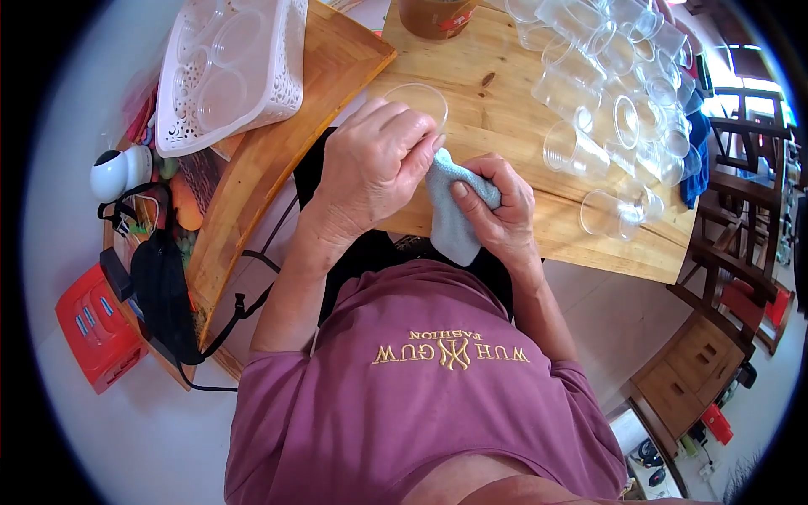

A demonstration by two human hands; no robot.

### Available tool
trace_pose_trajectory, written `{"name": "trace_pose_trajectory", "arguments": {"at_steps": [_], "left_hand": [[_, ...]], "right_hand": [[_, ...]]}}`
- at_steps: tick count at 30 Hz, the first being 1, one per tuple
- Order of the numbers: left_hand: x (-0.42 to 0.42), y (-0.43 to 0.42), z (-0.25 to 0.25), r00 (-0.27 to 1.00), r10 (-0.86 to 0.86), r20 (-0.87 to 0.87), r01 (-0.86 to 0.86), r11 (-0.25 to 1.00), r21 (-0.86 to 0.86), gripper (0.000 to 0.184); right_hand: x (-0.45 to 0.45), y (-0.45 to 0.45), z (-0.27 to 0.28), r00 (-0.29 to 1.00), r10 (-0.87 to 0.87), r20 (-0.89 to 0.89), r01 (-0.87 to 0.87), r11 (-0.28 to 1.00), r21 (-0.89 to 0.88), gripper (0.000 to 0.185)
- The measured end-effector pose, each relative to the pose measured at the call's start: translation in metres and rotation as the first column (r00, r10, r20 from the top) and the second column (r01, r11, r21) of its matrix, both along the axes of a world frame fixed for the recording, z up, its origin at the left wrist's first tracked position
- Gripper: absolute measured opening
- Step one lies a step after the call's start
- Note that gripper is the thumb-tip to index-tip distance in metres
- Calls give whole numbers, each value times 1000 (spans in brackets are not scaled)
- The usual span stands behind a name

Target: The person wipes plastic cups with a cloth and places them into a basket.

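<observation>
Above the near edge of the wooden table (497, 105), my left hand (370, 164) is closed round a clear plastic cup (425, 99), whose round rim shows beyond the knuckles. Most of the cup is hidden by the fingers. A light blue cloth (454, 223) is gripped in my right hand (501, 206), thumb on top. The cloth's upper end meets my left fingertips, and its lower part hangs down between the hands. Many clear cups (572, 147) lie heaped on the table at the right, several on their sides.
A white perforated basket (286, 80) with clear cups stands at the upper left. A brown container (433, 21) is at the table's far edge. Dark blue fabric (697, 156) lies beyond the cups. A black bag (160, 290) and red box (97, 328) are at left.
</observation>
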State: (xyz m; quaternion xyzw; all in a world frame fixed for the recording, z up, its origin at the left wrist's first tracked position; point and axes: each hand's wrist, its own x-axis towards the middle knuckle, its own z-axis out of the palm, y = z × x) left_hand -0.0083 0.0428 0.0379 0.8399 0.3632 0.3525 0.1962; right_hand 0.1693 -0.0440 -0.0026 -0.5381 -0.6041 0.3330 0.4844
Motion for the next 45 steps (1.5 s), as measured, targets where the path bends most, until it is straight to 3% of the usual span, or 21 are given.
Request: {"name": "trace_pose_trajectory", "arguments": {"at_steps": [19,22,27,37,45], "left_hand": [[-13,5,18,1000,-6,22,8,999,-54,10],[-18,7,19,999,-2,48,7,995,-99,9],[-23,6,22,988,34,151,18,944,-330,8],[-23,3,22,981,27,190,54,911,-409,10],[-30,3,19,956,43,289,142,795,-590,14]], "right_hand": [[-1,1,2,998,48,48,-47,998,-36,19],[-1,2,1,997,55,48,-53,998,-32,19],[-1,2,2,997,64,50,-62,997,-45,20],[-1,2,4,995,68,68,-64,996,-56,20],[-1,1,3,996,67,52,-64,996,-69,20]]}}
